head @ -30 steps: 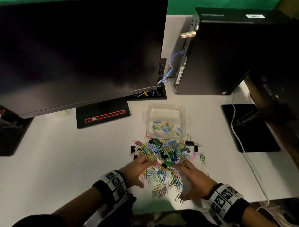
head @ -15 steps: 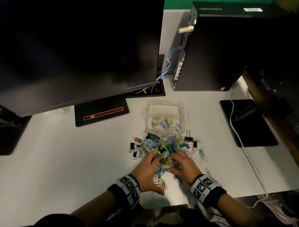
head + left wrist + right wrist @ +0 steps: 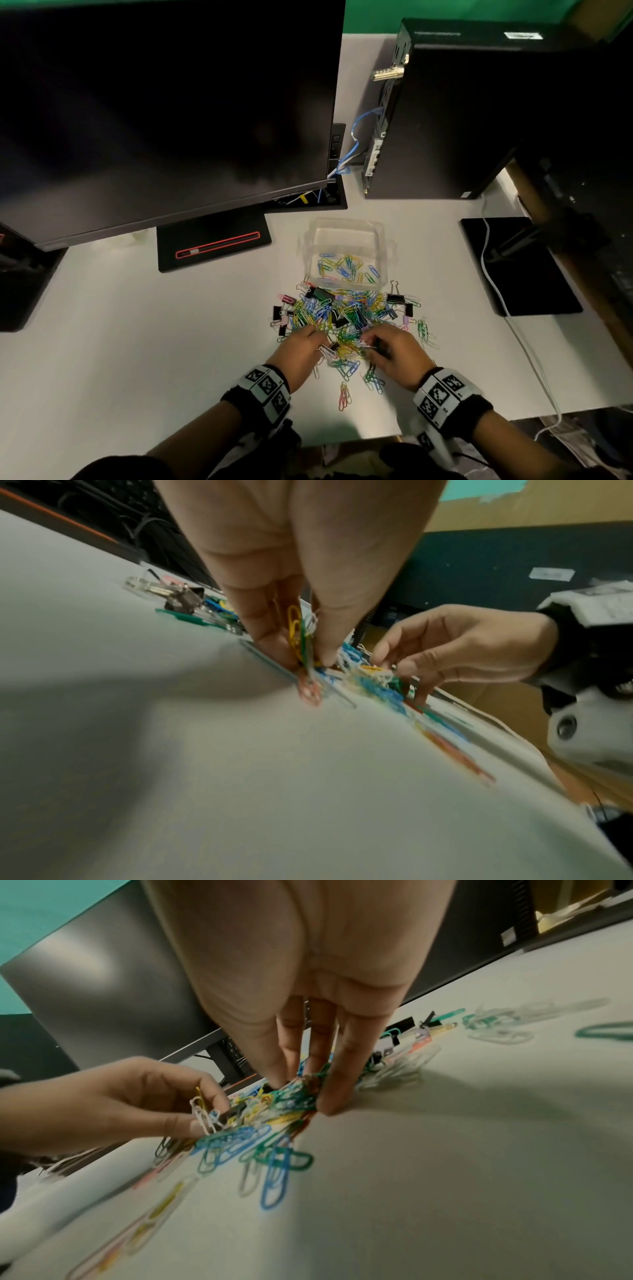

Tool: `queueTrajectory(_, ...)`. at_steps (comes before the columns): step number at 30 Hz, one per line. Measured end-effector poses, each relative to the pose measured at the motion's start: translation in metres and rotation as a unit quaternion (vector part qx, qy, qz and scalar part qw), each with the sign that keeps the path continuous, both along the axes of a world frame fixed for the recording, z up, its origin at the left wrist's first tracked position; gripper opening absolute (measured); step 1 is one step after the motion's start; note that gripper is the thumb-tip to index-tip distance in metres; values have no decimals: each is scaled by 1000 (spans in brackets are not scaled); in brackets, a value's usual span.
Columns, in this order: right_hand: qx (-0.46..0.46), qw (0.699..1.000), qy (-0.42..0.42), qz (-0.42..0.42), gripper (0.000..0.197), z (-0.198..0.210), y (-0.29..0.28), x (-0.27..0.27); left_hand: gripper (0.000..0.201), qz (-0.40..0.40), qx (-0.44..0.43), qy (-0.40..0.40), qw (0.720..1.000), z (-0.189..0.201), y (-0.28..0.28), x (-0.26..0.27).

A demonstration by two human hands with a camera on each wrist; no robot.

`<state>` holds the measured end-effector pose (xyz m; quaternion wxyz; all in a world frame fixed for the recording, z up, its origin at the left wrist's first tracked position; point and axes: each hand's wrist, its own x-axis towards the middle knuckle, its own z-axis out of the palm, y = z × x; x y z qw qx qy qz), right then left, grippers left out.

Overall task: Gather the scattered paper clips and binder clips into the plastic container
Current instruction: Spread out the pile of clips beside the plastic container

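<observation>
On the white bench (image 3: pixel 137 342), just in front of the plastic container (image 3: pixel 346 253), sits the heap of paper clips (image 3: pixel 342 315) with black binder clips (image 3: pixel 397 298) mixed in; a few clips already lie inside the container. Left hand (image 3: pixel 301 353) pinches a small bunch of clips, thumb against fingers. Right hand (image 3: pixel 397 353) has fingers curled down into the near edge of the heap, closing on a clump. Best move, judging: squeeze both bunches tight, lift straight, carry forward over the rim, release low. Tangled clips may trail; strays lie near the bench edge.
</observation>
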<state>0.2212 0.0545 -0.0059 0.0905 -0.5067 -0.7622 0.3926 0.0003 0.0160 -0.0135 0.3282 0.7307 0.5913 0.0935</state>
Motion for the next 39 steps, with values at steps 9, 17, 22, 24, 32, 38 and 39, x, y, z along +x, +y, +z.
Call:
queueTrajectory(9,20,995,-72,66,25,-2,0,-11,18,109,-66,-135,983,16,20,-18)
queueTrajectory(17,-68,998,12,2,15,2,16,-2,16,177,-84,-250,948,35,70,-19)
queueTrajectory(22,-113,993,32,-9,15,22,41,-1,23,266,-175,-427,847,43,99,-6)
queueTrajectory(24,-116,990,59,-47,15,31,56,-4,23,308,-191,-483,797,43,108,-2)
queueTrajectory(32,-60,979,137,-137,19,45,112,-25,21,349,-268,-560,702,44,136,3)
queueTrajectory(38,-26,987,85,-132,25,37,130,-39,26,333,-292,-534,720,47,139,-4)
queueTrajectory(39,-18,990,71,-118,27,38,129,-40,29,326,-285,-528,731,50,136,-6)
